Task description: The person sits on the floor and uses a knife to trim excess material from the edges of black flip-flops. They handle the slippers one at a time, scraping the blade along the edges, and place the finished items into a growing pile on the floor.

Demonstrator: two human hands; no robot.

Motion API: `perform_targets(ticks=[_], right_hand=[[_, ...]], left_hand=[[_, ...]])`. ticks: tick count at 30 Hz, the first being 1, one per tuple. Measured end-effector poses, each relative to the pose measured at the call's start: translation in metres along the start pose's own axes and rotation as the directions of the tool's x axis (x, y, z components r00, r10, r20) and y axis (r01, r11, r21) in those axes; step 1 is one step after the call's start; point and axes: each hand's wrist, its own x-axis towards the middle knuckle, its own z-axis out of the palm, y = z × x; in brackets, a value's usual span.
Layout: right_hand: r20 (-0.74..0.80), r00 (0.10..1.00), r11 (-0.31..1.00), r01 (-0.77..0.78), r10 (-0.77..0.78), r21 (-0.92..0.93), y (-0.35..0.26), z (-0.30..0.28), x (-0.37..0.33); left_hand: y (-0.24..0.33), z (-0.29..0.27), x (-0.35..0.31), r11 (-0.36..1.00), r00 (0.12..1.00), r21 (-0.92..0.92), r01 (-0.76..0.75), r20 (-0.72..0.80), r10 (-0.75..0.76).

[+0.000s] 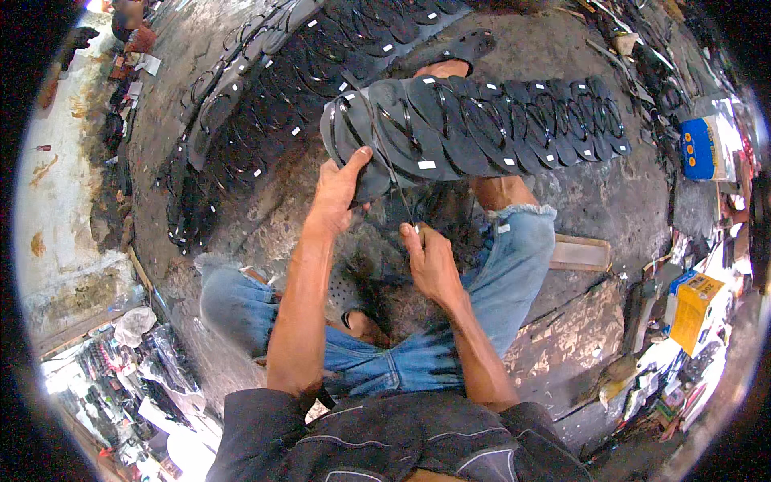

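A long overlapping row of black sandals [474, 132] with glossy straps and small white tags lies across my outstretched leg. At its left end, my left hand [341, 183] grips the edge of the nearest sandal [344, 132], with the thumb on top and the fingers mostly hidden underneath. A thin dark strip [381, 149] crosses over this end of the row and runs down toward me. Just below the row, my right hand [434, 259] pinches the strip's lower end between thumb and fingers.
More rows of black sandals [273, 104] curve over the dark floor at upper left. A wooden piece [580, 253] lies right of my knee. At right stand a blue box [699, 149] and a yellow box [697, 312]. Clutter [136, 369] fills the lower left beside a stained pale wall [64, 201].
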Motion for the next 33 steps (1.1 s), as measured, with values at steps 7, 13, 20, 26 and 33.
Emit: perform_targets(ticks=[7, 13, 20, 26, 33], right_hand=[[0.059, 0.996, 0.997, 0.074, -0.074, -0.002, 0.020, 0.015, 0.072], [-0.117, 0.991, 0.980, 0.045, -0.068, -0.192, 0.051, 0.053, 0.105], [-0.039, 0.996, 0.703, 0.027, -0.078, -0.710, 0.065, 0.052, 0.149], [0.096, 0.984, 0.596, 0.169, -0.152, -0.785, 0.056, -0.011, 0.179], [0.136, 0.989, 0.802, 0.125, -0.054, -0.584, 0.018, 0.005, 0.211]], left_hand=[[-0.016, -0.004, 0.003, 0.995, 0.995, -0.095, 0.040, 0.099, -0.031], [-0.022, -0.007, 0.004, 0.981, 0.987, -0.187, 0.052, 0.161, -0.021], [-0.026, -0.001, 0.009, 0.976, 0.970, -0.196, 0.097, 0.236, -0.049], [-0.013, 0.022, 0.009, 0.915, 0.970, -0.325, -0.238, -0.042, 0.238], [0.018, 0.000, -0.043, 0.965, 0.982, -0.263, 0.023, 0.184, 0.027]])
